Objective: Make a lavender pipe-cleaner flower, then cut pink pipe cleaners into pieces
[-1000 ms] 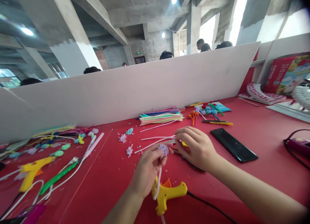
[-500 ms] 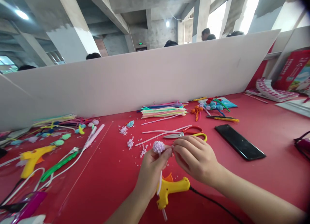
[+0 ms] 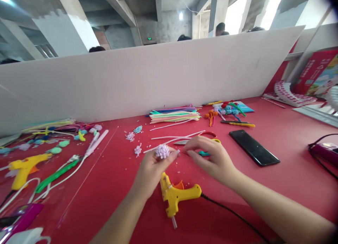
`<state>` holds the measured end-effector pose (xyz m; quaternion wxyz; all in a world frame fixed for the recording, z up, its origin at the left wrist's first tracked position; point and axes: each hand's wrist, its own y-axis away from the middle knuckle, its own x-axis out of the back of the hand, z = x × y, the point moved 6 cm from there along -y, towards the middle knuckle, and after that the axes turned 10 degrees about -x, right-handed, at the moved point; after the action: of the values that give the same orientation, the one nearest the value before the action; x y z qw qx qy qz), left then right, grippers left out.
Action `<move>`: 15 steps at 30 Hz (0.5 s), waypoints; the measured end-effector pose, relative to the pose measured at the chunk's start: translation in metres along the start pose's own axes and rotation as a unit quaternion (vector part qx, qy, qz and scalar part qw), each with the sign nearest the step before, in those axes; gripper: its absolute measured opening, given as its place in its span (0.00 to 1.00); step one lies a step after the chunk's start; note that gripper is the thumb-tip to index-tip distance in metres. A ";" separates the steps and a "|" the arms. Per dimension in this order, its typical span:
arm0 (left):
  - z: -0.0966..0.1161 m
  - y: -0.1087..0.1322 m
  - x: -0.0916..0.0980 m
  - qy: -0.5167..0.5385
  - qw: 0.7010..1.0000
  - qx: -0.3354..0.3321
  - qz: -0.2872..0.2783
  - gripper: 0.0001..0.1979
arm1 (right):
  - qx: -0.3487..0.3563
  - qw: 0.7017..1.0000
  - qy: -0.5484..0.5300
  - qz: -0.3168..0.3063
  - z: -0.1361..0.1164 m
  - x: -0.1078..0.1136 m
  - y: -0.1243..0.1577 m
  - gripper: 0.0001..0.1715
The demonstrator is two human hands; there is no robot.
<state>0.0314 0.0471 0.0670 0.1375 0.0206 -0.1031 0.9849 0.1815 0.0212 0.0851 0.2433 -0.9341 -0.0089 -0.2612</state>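
Observation:
My left hand grips a lilac pipe-cleaner pompom, its fluffy head showing above the fingers. A small pale lilac bit sticks out at the tip of the left thumb. Just to the right, my right hand hovers with fingers curved and a slight gap between thumb and fingertips. Under its palm shows a teal thing; I cannot tell whether the hand touches it. Scissors with red and yellow handles lie partly hidden behind this hand. A yellow glue gun rests below both hands.
Pipe cleaners lie bundled by the white partition. A black phone is at right. On the left are a second yellow glue gun, a green tool, a pink tool and cords. Lilac clippings dot the red table.
My left hand has moved left with the pompom, away from the right fingertips. The pompom's stem no longer shows below the hand. The teal thing has come into sight. The view has shifted slightly.

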 end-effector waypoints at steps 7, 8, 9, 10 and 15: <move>0.002 -0.006 0.034 -0.104 0.989 -0.032 0.097 0.05 | 0.032 0.948 0.167 -0.268 0.015 -0.050 0.030 0.17; 0.001 -0.006 0.036 -0.111 0.987 -0.035 0.108 0.04 | 0.049 0.938 0.186 -0.288 0.014 -0.060 0.037 0.19; 0.001 -0.005 0.037 -0.123 0.985 -0.043 0.109 0.04 | 0.060 0.931 0.206 -0.297 0.014 -0.069 0.042 0.21; 0.002 -0.005 0.037 -0.137 0.984 -0.055 0.104 0.04 | 0.062 0.925 0.224 -0.300 0.015 -0.076 0.047 0.20; 0.003 -0.001 0.036 -0.122 0.987 -0.082 0.066 0.03 | 0.011 0.935 0.173 -0.309 0.019 -0.081 0.046 0.13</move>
<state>-0.0028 0.0569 0.0721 0.0599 0.1221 -0.2007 0.9702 0.1272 -0.0018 0.0099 0.1589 -0.8230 -0.2577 -0.4807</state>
